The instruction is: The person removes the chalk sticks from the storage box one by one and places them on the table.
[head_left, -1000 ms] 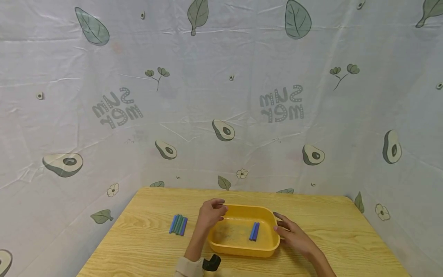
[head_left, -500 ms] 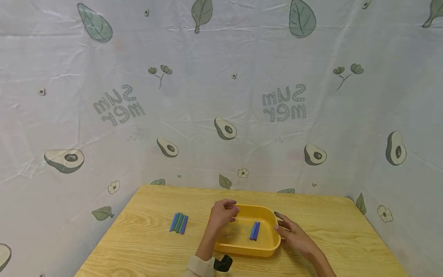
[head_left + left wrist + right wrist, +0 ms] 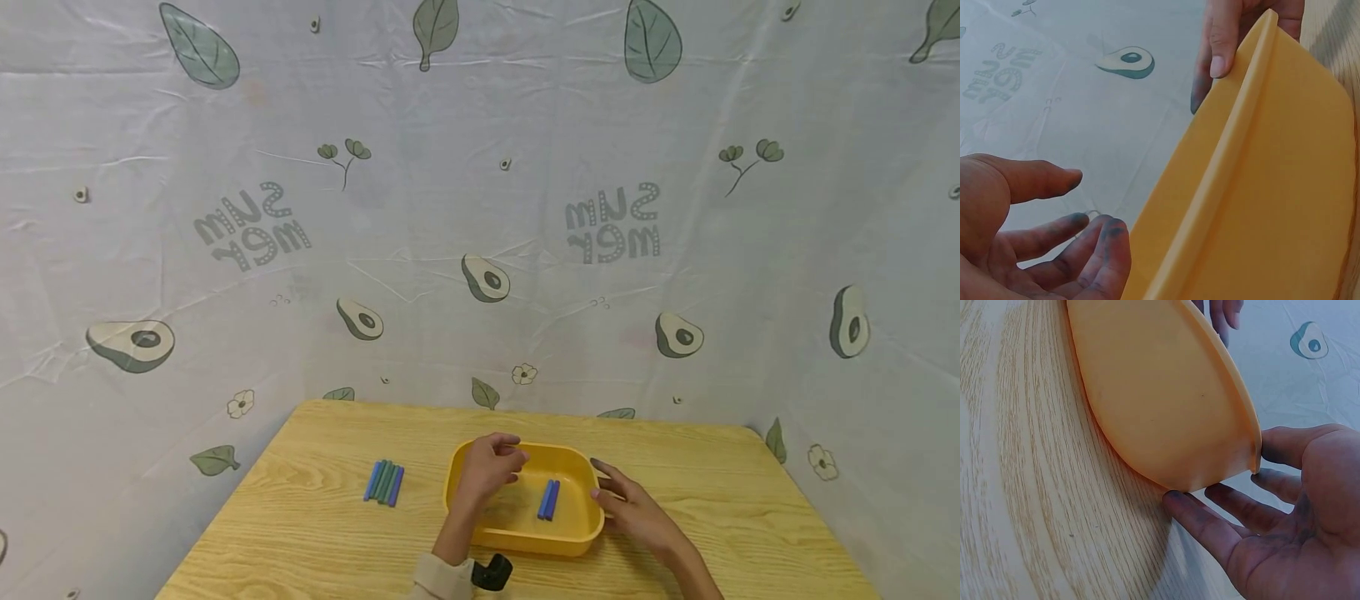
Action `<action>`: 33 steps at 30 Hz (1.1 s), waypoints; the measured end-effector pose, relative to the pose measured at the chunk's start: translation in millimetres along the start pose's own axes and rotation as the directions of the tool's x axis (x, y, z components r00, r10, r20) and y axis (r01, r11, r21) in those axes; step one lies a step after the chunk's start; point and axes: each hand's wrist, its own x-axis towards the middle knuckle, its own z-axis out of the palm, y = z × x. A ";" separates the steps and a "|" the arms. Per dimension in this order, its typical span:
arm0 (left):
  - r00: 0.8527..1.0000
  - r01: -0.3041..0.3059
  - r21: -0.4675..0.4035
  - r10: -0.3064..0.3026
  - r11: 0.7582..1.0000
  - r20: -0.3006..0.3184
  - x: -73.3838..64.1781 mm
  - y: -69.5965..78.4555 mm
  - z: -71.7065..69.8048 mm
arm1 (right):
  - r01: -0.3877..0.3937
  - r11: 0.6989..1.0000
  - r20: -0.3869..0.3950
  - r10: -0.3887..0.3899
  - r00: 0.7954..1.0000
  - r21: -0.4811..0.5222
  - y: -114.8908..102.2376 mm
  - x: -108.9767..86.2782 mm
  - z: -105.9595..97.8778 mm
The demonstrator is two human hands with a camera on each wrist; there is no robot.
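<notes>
A yellow plastic tray [image 3: 525,540] stands on the table, and two blue chalk-like sticks [image 3: 549,500] lie side by side in its right half. Over the tray's left part is my left hand [image 3: 483,473], fingers loosely bent, thumb apart, nothing between them. Its fingertips [image 3: 1113,234] look dark-stained in the left wrist view. My right hand [image 3: 633,510] holds the tray's right end, the thumb at the rim and the fingers along the outer wall. In the right wrist view, fingertips [image 3: 1175,499] touch the tray's lower corner.
Several blue, green and purple sticks [image 3: 385,482] lie in a row on the wooden table [image 3: 322,533], left of the tray. A pale printed sheet [image 3: 420,208] hangs behind the table and along both sides.
My left hand has moved right, from the tray's left rim to over its inside. The right hand stays at the tray's right end, and the sticks lie as before.
</notes>
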 end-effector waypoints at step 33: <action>0.994 0.062 0.042 -0.065 0.997 0.083 4.9 -27.3 37.9 | 0.004 1.000 -0.005 -0.004 1.000 0.020 0.0 -1.9 -2.0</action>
